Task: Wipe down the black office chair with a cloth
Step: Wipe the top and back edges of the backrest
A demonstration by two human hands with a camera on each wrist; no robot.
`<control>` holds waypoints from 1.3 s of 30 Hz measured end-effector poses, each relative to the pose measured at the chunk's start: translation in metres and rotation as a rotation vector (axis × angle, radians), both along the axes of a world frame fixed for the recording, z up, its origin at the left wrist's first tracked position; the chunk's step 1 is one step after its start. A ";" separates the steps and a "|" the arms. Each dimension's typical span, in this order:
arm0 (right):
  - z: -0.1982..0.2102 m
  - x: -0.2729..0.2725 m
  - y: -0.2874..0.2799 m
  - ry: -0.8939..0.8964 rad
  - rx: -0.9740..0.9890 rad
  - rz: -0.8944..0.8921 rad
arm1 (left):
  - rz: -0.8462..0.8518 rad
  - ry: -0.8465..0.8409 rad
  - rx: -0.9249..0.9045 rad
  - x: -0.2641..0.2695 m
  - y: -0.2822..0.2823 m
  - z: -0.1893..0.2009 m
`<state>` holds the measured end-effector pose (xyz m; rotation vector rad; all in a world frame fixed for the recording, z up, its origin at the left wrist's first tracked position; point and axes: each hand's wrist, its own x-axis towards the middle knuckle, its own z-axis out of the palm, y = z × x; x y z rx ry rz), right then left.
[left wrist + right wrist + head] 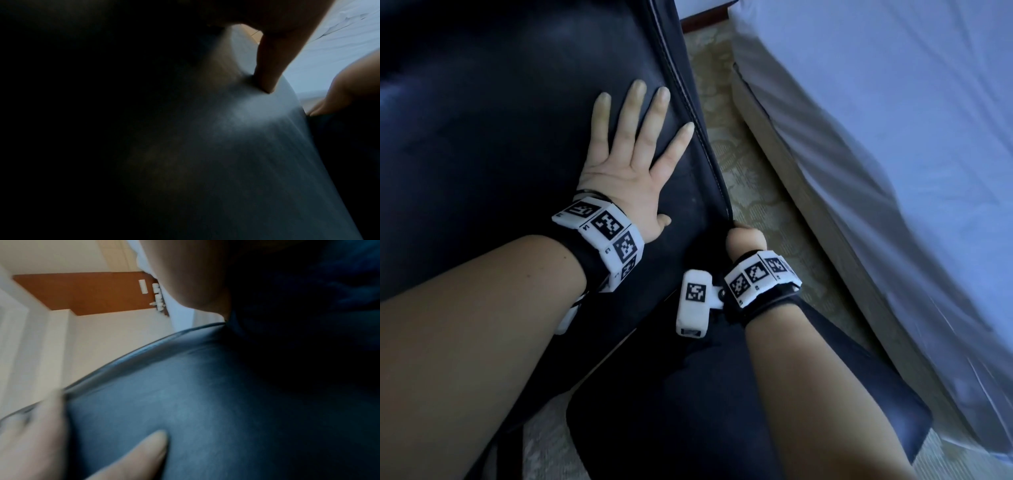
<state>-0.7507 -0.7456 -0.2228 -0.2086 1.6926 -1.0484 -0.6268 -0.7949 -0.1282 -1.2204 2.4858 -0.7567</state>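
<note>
The black leather office chair [482, 137] fills the left and middle of the head view. My left hand [633, 150] lies flat on its padded surface, fingers straight and spread, near the stitched right edge. In the left wrist view a fingertip [269, 73] presses into the leather [226, 146]. My right hand [744, 240] holds the chair's right edge lower down. Its thumb side shows and its fingers are hidden behind the edge. The right wrist view shows that hand [189, 280] against the chair's rim [144, 347]. No cloth shows in any view.
A bed with pale sheets [893, 137] stands close on the right. A narrow strip of patterned carpet [739, 171] separates it from the chair. Another black padded part of the chair [722, 411] lies under my right forearm. A brown door [82, 292] shows beyond the chair.
</note>
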 end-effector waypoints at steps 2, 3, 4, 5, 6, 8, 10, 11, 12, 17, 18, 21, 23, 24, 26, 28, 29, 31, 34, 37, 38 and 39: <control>0.009 0.005 0.007 0.032 -0.077 0.025 | 0.007 0.002 -0.003 0.000 0.000 0.000; 0.012 0.009 0.009 0.059 -0.124 0.047 | 0.014 0.006 0.001 0.000 0.000 0.000; 0.012 0.016 0.011 0.081 -0.193 0.072 | 0.022 0.012 0.007 -0.001 0.001 0.001; 0.011 0.021 0.012 0.100 -0.260 0.082 | 0.027 0.018 0.017 -0.002 0.002 0.001; 0.011 0.026 0.015 0.121 -0.300 0.076 | 0.032 0.021 0.028 -0.002 0.003 0.003; 0.004 0.030 0.019 0.274 -0.358 0.056 | 0.041 0.009 0.036 -0.003 0.006 0.004; -0.005 0.028 0.024 0.437 -0.380 0.040 | 0.055 -0.019 0.029 -0.004 0.007 0.004; -0.011 0.027 0.025 0.467 -0.377 0.068 | 0.061 -0.026 0.030 -0.004 0.008 0.003; -0.016 0.027 0.025 0.480 -0.362 0.119 | 0.064 -0.031 0.032 -0.005 0.009 0.004; -0.037 0.027 0.024 0.438 -0.249 0.227 | 0.055 -0.037 0.020 -0.005 0.007 0.004; -0.039 0.028 0.024 0.413 -0.219 0.218 | 0.054 -0.039 0.021 -0.005 0.008 0.005; -0.044 0.032 0.022 0.286 -0.109 0.181 | 0.052 -0.035 0.001 -0.003 0.008 0.003; -0.047 0.033 0.023 0.243 -0.072 0.183 | 0.047 -0.028 -0.018 0.000 0.009 0.001; -0.045 0.032 0.021 0.237 -0.086 0.165 | 0.043 -0.030 -0.024 0.000 0.009 0.001; -0.041 0.027 0.020 0.286 -0.136 0.106 | 0.046 -0.040 -0.025 -0.001 0.008 0.001; -0.030 0.026 0.018 0.307 -0.193 0.064 | 0.046 -0.032 -0.025 -0.002 0.007 0.000; -0.022 0.030 0.018 0.338 -0.236 0.074 | 0.045 -0.024 -0.025 -0.001 0.007 0.000; -0.006 0.042 0.020 0.457 -0.362 0.141 | 0.044 -0.017 -0.022 0.000 0.008 -0.001; -0.004 0.050 0.023 0.601 -0.443 0.201 | 0.027 -0.018 0.008 0.002 0.007 -0.002; -0.020 0.039 0.026 0.529 -0.286 0.297 | 0.024 -0.015 0.020 0.003 0.006 -0.002; -0.024 0.036 0.027 0.498 -0.265 0.318 | 0.025 -0.013 0.019 0.003 0.005 -0.003; -0.026 0.035 0.029 0.485 -0.263 0.323 | 0.027 -0.009 0.022 0.003 0.005 -0.004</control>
